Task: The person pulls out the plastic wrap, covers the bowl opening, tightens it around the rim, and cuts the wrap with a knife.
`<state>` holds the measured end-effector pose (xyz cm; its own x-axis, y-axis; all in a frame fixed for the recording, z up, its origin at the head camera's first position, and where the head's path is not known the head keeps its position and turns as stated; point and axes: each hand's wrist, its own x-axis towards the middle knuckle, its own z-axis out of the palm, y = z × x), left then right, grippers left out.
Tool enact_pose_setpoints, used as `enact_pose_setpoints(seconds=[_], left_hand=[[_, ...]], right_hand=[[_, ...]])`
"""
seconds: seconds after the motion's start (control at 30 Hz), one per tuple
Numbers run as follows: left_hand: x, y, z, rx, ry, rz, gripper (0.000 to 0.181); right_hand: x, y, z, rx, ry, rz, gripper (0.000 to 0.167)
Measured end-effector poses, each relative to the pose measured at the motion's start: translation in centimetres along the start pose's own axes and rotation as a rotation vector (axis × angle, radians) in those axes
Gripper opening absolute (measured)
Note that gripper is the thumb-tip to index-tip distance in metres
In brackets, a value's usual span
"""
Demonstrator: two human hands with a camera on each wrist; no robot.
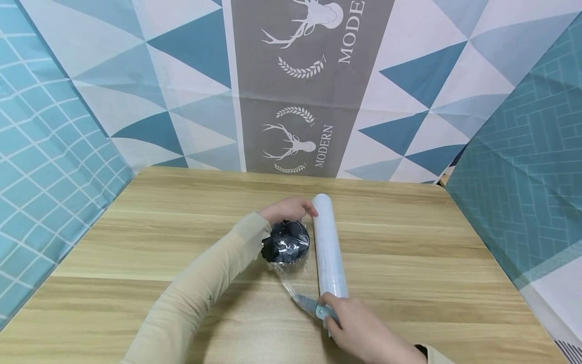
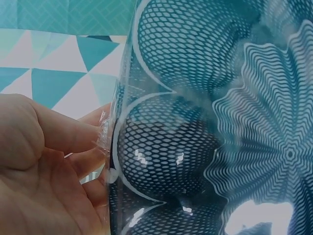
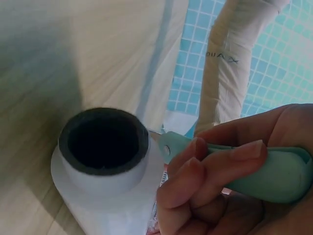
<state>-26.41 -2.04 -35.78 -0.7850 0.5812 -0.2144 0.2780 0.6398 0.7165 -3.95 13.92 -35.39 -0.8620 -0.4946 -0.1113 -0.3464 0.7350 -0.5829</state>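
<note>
A dark scalloped dish (image 1: pixel 286 242) with fine white line patterns has shiny clear plastic wrap (image 1: pixel 285 281) over it. At its far side my left hand (image 1: pixel 291 208) pinches the wrap's crumpled edge, beside the dish rim (image 2: pixel 115 142) in the left wrist view. My right hand (image 1: pixel 361 326) grips the pale blue-green handle of a folding knife (image 3: pixel 274 176). The knife's blade (image 1: pixel 305 304) points left and meets the stretched wrap near the front. Just right of the dish lies a long white roll of plastic wrap (image 1: pixel 329 247), with its near end under my right hand.
Everything lies on a wood-grain table (image 1: pixel 409 263). A patterned cloth backdrop (image 1: pixel 291 91) stands along the far edge. Blue tiled-print sheets (image 1: pixel 50 151) hang at both sides. The roll's dark hollow core (image 3: pixel 103 142) faces the right wrist camera.
</note>
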Motion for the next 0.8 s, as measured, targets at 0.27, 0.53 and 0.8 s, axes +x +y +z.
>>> enact_pose_setpoints(seconds=[0.27, 0.53, 0.8], left_hand=[[-0.1, 0.0, 0.0, 0.004, 0.009, -0.020, 0.046], [0.0, -0.2, 0.0, -0.005, 0.008, -0.026, 0.047], [0.2, -0.3, 0.2, 0.015, 0.004, -0.008, 0.046]], right_hand=[[-0.5, -0.2, 0.3, 0.016, -0.027, 0.003, 0.019], [-1.2, -0.4, 0.4, 0.073, -0.082, 0.068, 0.018], [-1.6, 0.0, 0.6, 0.024, -0.068, 0.020, 0.017]])
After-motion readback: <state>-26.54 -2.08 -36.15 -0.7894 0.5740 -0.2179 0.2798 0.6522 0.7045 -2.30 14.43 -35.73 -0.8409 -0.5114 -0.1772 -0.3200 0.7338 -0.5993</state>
